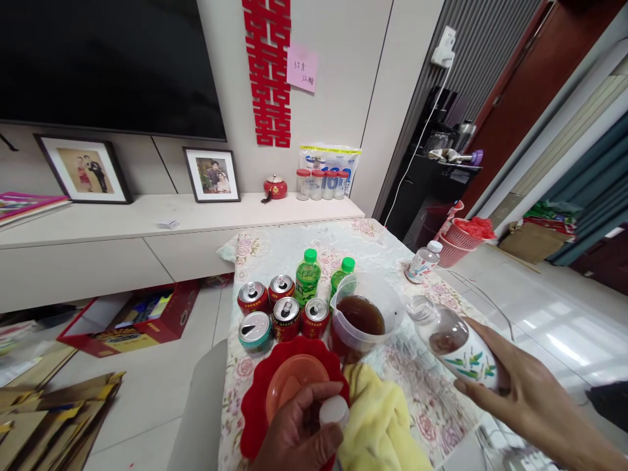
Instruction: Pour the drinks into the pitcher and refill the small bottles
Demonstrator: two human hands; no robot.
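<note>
Head view: left hand (pixel 297 432) pinches a white cap (pixel 334 411) over the red scalloped dish (pixel 252 422), toward the table's (pixel 439 409) near edge. Right hand (pixel 527 386) grips a printed bottle (pixel 471 360), uncapped, tilted, at the table's right edge. Bottle mouth just beside the plastic tub (pixel 394 303); contact unclear. Tub holds brown liquid (pixel 360 316). Yellow cloth (pixel 380 422) beside dish. Five cans (pixel 286 322) near left edge, two green-capped bottles (pixel 307 280) alongside.
</note>
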